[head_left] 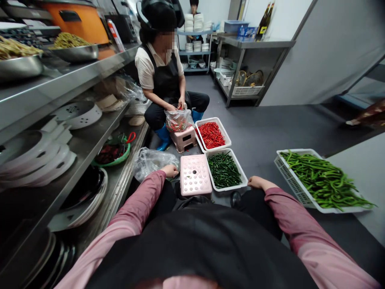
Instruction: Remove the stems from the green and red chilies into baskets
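My left hand (171, 170) is closed in a loose fist beside a crumpled clear plastic bag (148, 160), just left of a pink plastic stool (196, 176) with a dotted top. Whatever its fingers may hold is hidden. At the right, my right hand (255, 182) is curled closed near the corner of a white basket (244, 184) of dark green chilies (223, 168). I cannot tell whether it touches the rim. Behind that basket, a second white basket (226, 135) holds red chilies (210, 134).
A seated co-worker (165, 76) handles red chilies in a plastic bag (179, 120) on a small stool (184, 140). Metal shelves (99, 72) with dishes run along the left. A basket (293, 186) of long green peppers (325, 176) stands right. Another person (195, 7) is at the back.
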`<state>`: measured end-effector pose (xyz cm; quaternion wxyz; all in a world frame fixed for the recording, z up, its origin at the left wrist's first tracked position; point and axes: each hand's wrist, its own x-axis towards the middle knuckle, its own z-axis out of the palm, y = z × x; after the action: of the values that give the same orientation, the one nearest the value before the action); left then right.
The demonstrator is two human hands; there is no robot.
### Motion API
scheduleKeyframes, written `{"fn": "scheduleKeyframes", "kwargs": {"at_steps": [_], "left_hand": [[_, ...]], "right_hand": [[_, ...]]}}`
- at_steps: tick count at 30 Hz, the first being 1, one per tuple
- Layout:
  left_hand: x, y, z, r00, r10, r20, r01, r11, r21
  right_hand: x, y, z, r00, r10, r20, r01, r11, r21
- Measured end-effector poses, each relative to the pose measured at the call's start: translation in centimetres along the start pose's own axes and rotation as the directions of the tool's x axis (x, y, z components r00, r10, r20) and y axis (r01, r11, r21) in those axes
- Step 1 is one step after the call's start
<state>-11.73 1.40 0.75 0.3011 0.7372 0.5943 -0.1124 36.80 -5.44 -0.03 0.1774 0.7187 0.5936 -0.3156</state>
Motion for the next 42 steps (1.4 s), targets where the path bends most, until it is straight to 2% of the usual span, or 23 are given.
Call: {"fn": "scheduleKeyframes", "kwargs": {"at_steps": [42], "left_hand": [[-0.28,0.18,-0.18,1.000,-0.002,-0.027,0.003,1.000,0.018]], "right_hand": [[-0.60,-0.20,-0.32,0.999,0.048,0.019,-0.049,0.997,0.061]]}}
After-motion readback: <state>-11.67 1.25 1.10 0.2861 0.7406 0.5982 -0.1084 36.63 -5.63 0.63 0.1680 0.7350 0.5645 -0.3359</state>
